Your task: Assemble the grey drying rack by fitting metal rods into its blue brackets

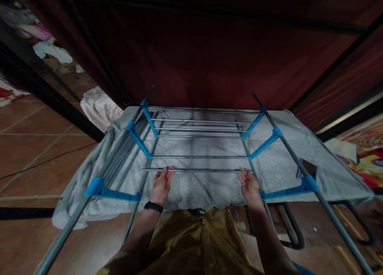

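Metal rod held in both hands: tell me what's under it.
Below the metal rod, a gray blanket is spread out. Whatever the blanket itself covers there cannot be seen.

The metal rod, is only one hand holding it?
No, the left hand and right hand both hold the metal rod, one near each end.

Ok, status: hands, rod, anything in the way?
Left hand, right hand hold metal rod, one near each end. Rod crosswise, ends outside blue brackets. Possible snag: frame poles close to both ends.
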The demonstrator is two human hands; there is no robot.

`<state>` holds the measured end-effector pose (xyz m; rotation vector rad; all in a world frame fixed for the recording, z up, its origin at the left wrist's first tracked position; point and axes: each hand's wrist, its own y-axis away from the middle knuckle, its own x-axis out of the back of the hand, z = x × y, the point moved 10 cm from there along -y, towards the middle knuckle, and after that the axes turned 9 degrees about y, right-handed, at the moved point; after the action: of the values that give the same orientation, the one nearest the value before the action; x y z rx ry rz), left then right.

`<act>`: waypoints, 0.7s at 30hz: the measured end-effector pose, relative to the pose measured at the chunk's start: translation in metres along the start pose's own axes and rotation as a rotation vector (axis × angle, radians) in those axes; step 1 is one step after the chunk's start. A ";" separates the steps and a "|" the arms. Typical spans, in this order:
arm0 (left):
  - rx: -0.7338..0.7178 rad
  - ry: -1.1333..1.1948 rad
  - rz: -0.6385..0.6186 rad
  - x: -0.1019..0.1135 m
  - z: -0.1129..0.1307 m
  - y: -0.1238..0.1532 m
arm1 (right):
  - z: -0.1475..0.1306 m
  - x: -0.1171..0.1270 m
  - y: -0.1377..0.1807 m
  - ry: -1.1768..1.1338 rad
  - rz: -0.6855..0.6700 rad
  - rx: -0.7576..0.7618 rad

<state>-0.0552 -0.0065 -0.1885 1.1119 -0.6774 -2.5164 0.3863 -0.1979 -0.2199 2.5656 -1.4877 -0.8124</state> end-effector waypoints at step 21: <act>0.053 -0.017 0.002 -0.003 -0.008 0.018 | 0.000 -0.005 0.008 0.039 -0.018 -0.120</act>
<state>-0.0456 -0.0224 -0.1819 1.1078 -0.7536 -2.5227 0.3783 -0.1982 -0.2156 2.4966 -1.3634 -0.8226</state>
